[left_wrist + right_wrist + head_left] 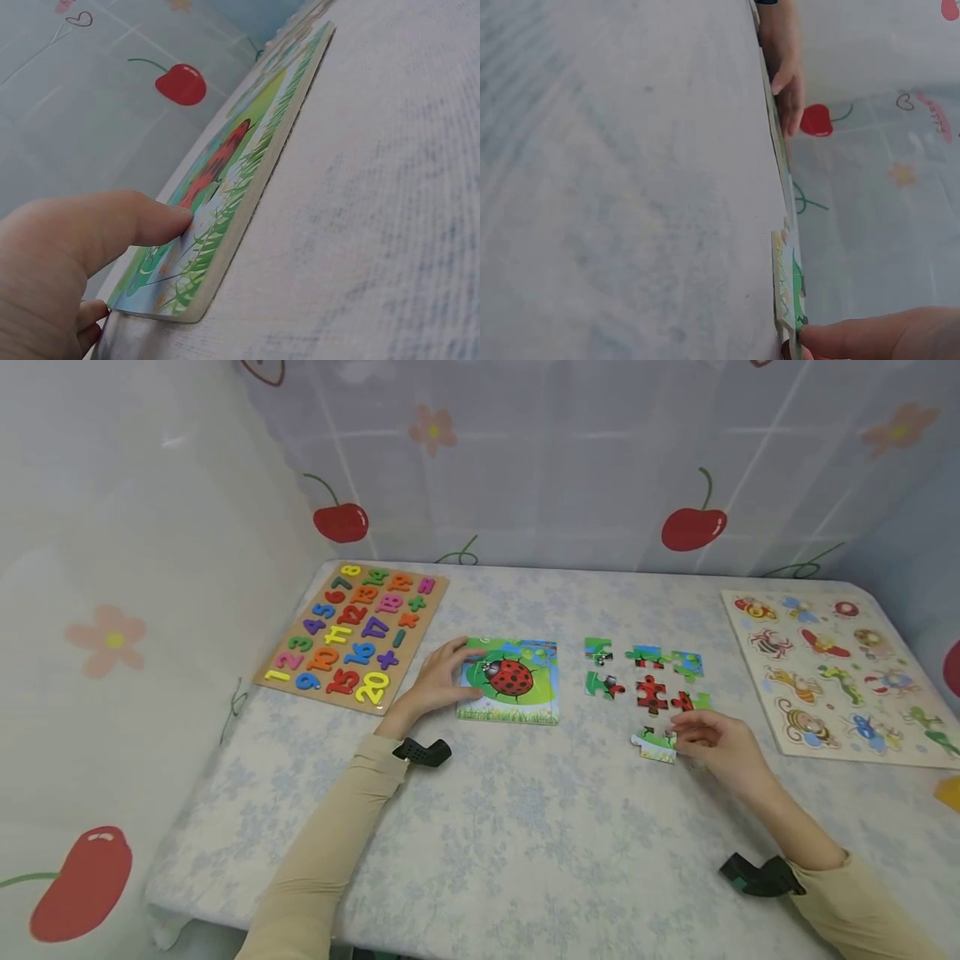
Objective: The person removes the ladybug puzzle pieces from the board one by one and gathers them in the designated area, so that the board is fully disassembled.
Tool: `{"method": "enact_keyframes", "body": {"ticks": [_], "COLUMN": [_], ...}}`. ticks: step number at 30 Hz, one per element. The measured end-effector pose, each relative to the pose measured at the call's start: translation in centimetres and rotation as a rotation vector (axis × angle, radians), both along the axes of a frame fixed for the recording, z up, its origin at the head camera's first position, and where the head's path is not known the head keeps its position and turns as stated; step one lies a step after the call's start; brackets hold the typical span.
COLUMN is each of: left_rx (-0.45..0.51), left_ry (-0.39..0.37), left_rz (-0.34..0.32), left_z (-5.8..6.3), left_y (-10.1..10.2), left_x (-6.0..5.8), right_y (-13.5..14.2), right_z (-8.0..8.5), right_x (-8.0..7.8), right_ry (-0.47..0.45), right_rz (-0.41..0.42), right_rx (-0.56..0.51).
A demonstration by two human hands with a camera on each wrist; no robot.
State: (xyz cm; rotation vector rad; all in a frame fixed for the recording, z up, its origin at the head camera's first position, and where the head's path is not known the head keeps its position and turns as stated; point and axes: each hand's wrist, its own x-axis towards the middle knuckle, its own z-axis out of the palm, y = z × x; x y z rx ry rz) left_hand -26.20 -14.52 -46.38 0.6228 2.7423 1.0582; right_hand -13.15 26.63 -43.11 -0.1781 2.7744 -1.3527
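A square ladybug puzzle board (543, 681) lies flat, and my left hand (435, 681) rests on its left side. In the left wrist view the thumb (161, 219) lies on the picture, with other fingertips beside the edge. My right hand (716, 747) pinches the right end of a green-and-white puzzle piece (655, 747), low over the cloth; the right wrist view shows a fingertip against that piece (784, 281). Loose jigsaw pieces lie just beyond, including a red-and-black one (652, 695) and a green one (597, 650). The right fingers hide what lies under them.
A wooden number board (408, 672) lies at the left. At the right is a pale insect puzzle board (810, 672). Part of a yellow object (948, 792) shows at the right edge. A patterned cloth (525, 843) covers the table.
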Motion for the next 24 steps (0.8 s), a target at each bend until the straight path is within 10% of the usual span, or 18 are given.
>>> {"method": "enact_keyframes", "body": {"ticks": [9,24], "left_rx": [0.013,0.073], "left_ry": [-0.013,0.017], "left_rz": [0.002,0.054], "left_z": [-0.1,-0.4], "left_y": [-0.1,0.0], "left_x": [0.0,-0.1], "right_y": [-2.4,-17.0], "right_z": [1.0,0.6], "right_x": [-1.1,-6.3], "right_ry": [0.046,0.023], "right_rz": [0.012,0.322], "right_rx": [0.028,-0.176]}}
